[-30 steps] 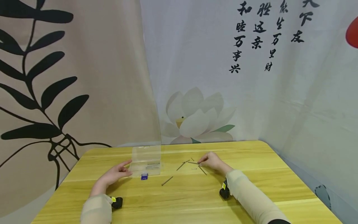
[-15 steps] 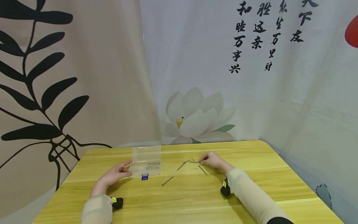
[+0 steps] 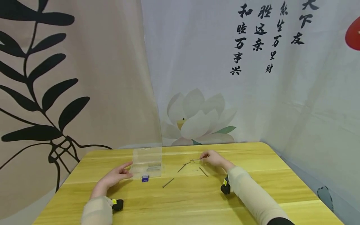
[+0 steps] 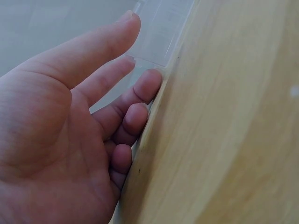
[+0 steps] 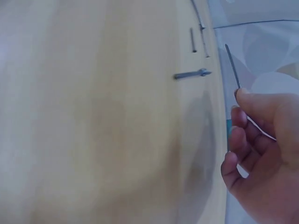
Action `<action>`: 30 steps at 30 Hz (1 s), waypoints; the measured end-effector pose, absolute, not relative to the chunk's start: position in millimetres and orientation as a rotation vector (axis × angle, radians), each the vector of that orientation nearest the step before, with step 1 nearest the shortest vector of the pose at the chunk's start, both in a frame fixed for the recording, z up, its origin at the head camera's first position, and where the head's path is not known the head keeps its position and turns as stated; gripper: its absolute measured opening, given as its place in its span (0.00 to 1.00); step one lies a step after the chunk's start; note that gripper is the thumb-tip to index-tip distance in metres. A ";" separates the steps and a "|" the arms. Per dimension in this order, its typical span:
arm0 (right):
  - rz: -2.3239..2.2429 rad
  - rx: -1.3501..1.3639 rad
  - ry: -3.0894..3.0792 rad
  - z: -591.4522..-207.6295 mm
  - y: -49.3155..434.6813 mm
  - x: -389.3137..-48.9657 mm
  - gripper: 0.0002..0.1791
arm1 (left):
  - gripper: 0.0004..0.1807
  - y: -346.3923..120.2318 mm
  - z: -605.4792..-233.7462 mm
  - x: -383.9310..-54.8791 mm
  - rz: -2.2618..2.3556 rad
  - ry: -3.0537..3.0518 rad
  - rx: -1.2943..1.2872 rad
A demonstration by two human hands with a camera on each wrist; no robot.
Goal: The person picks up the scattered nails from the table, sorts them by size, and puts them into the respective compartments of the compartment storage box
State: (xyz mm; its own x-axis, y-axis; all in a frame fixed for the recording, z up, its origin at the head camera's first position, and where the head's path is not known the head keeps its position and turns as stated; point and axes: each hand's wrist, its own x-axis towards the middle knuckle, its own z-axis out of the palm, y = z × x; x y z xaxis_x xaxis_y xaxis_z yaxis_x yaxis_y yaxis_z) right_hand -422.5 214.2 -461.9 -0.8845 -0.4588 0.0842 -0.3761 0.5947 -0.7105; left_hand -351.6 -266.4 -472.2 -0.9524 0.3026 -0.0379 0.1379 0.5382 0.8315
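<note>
My right hand (image 3: 213, 158) pinches a thin grey nail (image 5: 232, 66) near its head between thumb and fingertips, the shank pointing away from the hand. In the head view this nail overlaps a small group of nails lying behind the table's middle. A clear plastic box (image 3: 137, 173) with its lid raised and a blue latch (image 3: 145, 178) at the front stands left of the nails. Several thin pieces lie inside it. At the box's left side rests my left hand (image 3: 115, 175), thumb and forefinger extended against the edge; the other fingers (image 4: 135, 119) are loosely bent.
Several nails lie loose between box and right hand, among them a thicker nail (image 3: 168, 182) in front and a slanted nail (image 3: 203, 172) on the right. The wooden table (image 3: 174, 206) ends at a printed cloth backdrop (image 3: 112, 78).
My right hand has lifted the nail from beside the slanted one and shifted it slightly toward the back. The left hand and the box have stayed in place.
</note>
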 end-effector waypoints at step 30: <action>-1.212 -0.758 2.693 -433.0 179.0 -448.1 0.09 | 0.39 -269.3 -475.2 -353.9 1.413 2.585 0.365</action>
State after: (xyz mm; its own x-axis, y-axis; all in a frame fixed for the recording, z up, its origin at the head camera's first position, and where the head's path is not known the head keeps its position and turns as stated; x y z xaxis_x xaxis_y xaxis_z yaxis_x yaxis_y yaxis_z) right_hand -448.1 179.0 -433.0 -0.8724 -0.4750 0.1156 -0.4016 0.5614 -0.7235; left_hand -353.9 -269.3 -475.2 -0.9550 0.2945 -0.0336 0.1307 0.5200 0.8441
